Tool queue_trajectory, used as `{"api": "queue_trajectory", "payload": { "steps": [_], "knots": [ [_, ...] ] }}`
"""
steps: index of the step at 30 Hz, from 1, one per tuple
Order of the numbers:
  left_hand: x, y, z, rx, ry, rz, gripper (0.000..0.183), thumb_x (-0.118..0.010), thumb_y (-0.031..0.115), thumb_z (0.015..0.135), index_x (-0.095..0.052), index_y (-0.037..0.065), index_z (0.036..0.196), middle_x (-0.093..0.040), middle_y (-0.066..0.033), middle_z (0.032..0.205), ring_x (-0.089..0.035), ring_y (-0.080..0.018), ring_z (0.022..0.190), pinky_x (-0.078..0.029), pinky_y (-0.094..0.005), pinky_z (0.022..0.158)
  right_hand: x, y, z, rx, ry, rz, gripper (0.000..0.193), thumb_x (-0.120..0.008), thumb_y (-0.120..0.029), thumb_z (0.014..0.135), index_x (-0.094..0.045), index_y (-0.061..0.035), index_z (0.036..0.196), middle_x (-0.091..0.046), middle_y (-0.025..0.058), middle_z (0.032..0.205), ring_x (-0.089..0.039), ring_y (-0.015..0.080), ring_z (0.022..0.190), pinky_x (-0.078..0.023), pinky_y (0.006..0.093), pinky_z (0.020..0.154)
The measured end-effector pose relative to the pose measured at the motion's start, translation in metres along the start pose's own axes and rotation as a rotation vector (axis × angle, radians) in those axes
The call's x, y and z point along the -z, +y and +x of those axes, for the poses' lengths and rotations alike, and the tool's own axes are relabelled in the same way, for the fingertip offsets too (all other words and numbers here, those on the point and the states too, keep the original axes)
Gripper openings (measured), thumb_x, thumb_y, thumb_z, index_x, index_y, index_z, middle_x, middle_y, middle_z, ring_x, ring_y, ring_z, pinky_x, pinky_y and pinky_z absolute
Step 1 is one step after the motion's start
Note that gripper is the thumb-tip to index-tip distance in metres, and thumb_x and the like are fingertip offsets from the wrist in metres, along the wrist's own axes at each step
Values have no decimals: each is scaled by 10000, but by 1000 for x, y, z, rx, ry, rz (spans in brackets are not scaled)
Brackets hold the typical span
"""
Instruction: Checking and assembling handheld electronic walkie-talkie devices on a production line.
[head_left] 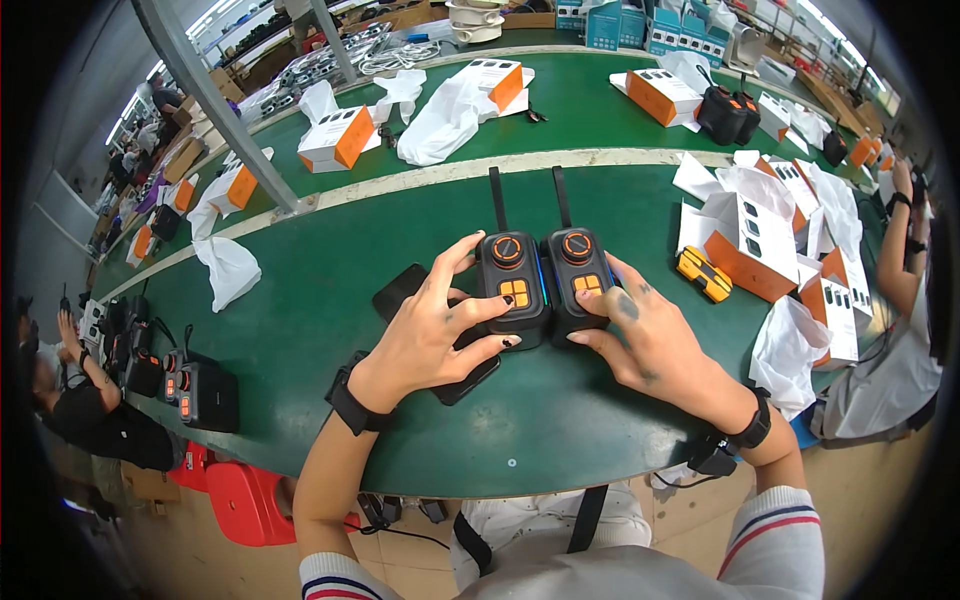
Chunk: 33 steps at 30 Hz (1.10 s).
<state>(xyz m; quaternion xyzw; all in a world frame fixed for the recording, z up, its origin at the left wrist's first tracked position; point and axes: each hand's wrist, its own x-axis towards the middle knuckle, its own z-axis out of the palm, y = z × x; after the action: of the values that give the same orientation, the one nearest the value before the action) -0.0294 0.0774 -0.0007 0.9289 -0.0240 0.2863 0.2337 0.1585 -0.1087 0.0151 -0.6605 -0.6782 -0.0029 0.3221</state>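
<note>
Two black box-shaped devices stand side by side on the green table in front of me. Each has an orange-ringed round knob, orange buttons and a black strap stretched out behind. My left hand (437, 325) grips the left device (508, 318), its fingers at the buttons and the lower side. My right hand (640, 335) is curled round the right device (577, 268), with a fingertip on its orange buttons. A blue light strip glows along the gap between them. Under my left hand lies a flat black object (468, 384), mostly covered.
A yellow-and-black gadget (703, 274) lies right of my hands, beside opened white-and-orange boxes (752, 245) and white wrapping. More black devices (207, 396) stand at the left edge. A grey metal post (215, 105) rises at the back left. People work on both sides.
</note>
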Motion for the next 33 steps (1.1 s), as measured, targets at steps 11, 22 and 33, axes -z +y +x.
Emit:
{"api": "queue_trajectory", "payload": {
  "steps": [11, 22, 33],
  "knots": [
    [-2, 0, -2, 86, 26, -72, 427, -797, 205, 718, -577, 180, 1083, -338, -227, 1404, -532, -433, 1132, -571, -412, 763, -2, 2, 0, 19, 7, -24, 365, -722, -214, 790, -549, -87, 1086, -466, 332, 1247, -572, 452, 1020, -527, 446, 766],
    [-1, 0, -1, 64, 31, -41, 442, -807, 220, 703, -590, 173, 1086, -353, -219, 1404, -541, -425, 1128, -550, -410, 829, -5, 5, -2, 5, 11, -3, 369, -715, -228, 805, -539, -86, 1097, -451, 295, 1281, -567, 436, 1026, -519, 442, 781],
    [-2, -6, -1, 22, 99, -71, 468, -836, 209, 672, -638, 123, 1087, -400, -241, 1381, -557, -389, 1127, -579, -362, 789, -6, 8, 1, 21, 61, 57, 468, -744, -262, 780, -550, -71, 1161, -540, 327, 1182, -588, 432, 1012, -498, 429, 832]
  ]
}}
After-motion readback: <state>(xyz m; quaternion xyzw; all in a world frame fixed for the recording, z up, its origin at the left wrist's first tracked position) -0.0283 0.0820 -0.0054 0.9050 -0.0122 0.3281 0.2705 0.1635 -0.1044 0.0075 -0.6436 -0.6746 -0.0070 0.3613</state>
